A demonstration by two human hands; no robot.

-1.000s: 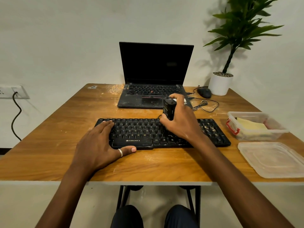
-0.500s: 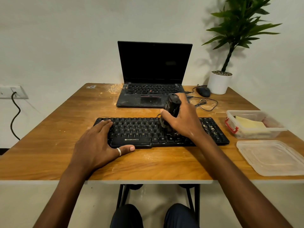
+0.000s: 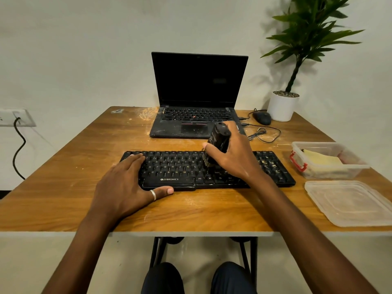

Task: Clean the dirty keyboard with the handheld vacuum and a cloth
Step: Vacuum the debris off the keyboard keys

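Tilted from upright, the vacuum (image 3: 219, 136) gripped in your right hand (image 3: 235, 162) touches the keyboard (image 3: 180, 166), where your left hand (image 3: 125, 183) rests flat.

Only actual branding I can read is ZEBRONICS in white on the keyboard (image 3: 176, 164), front edge, just past the thumb of the left hand (image 3: 125, 183). An Alt key sits right of that. Between the left fingertips (image 3: 139, 157) and the thumb of the right hand (image 3: 233, 160) gripping the vacuum (image 3: 219, 136): G H J K, then C V B N M. The laptop (image 3: 197, 122) keys are too small to read.
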